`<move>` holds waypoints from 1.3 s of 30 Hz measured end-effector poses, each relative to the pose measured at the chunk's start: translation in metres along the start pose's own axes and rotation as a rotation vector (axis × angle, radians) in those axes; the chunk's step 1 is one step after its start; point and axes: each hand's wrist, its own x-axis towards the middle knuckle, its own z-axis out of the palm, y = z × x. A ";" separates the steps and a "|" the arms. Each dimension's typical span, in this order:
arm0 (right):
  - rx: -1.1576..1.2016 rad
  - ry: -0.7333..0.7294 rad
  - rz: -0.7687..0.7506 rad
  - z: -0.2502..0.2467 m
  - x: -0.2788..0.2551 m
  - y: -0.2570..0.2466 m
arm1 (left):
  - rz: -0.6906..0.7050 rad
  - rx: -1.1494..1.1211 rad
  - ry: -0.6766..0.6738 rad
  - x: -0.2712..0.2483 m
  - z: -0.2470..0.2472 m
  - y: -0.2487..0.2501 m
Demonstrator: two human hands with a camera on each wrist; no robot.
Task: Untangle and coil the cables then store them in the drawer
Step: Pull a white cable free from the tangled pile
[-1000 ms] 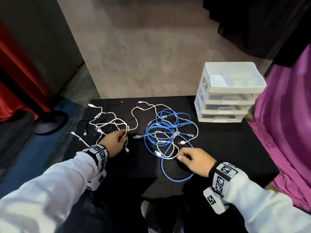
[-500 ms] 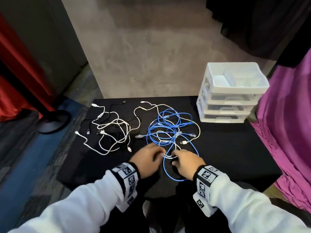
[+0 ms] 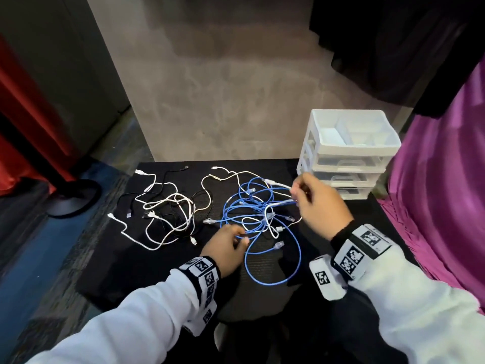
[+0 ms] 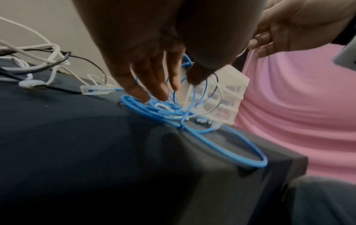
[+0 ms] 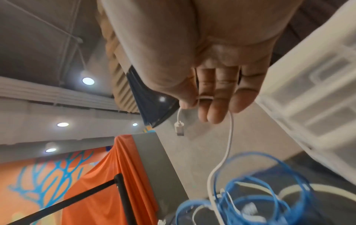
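Observation:
A tangle of blue cables [image 3: 258, 214] with a white cable [image 3: 270, 222] woven through it lies mid-table. My left hand [image 3: 240, 236] presses straight fingers [image 4: 142, 91] down on the near left edge of the blue cables [image 4: 154, 109]. Raised above the tangle's right side, my right hand [image 3: 295, 195] pinches the white cable [image 5: 230, 137] near its end, and the USB plug [image 5: 179, 129] dangles below the thumb. A second tangle of white and black cables [image 3: 168, 211] lies to the left, untouched. The white three-drawer unit [image 3: 349, 164] stands at the back right with its drawers closed.
The table has a black cloth [image 3: 147, 269] over it. A pink drape [image 3: 441, 206] hangs close on the right beside the drawer unit. A black stand base [image 3: 73, 198] sits on the floor to the left. A large blue loop [image 3: 275, 258] reaches toward the front edge.
My left hand moved from the left white tangle over to the blue tangle. My right hand rose from the tangle's front edge up and to the right, lifting the white cable's end.

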 end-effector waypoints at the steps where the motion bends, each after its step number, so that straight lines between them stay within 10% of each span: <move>1: 0.001 0.001 -0.023 -0.011 0.003 -0.006 | 0.017 -0.074 0.132 0.000 -0.006 0.010; 5: -0.100 -0.114 -0.179 -0.025 0.003 -0.032 | 0.310 -0.259 0.490 0.002 -0.042 0.070; 10: -0.111 -0.118 -0.292 -0.020 0.001 -0.054 | 0.514 -0.093 0.226 0.004 -0.076 0.111; 13: -0.041 -0.198 -0.240 -0.022 0.005 -0.045 | 0.526 -0.161 0.284 0.006 -0.098 0.113; 22: -0.178 -0.363 0.090 -0.001 0.002 0.062 | 0.001 -0.395 0.915 0.022 -0.224 0.041; 32: 0.518 -0.286 -0.080 -0.016 0.020 -0.063 | 0.102 -0.520 0.051 -0.018 -0.098 0.096; 39: 0.653 -0.324 -0.207 -0.030 0.013 -0.091 | 0.208 -0.368 0.070 0.022 -0.091 0.114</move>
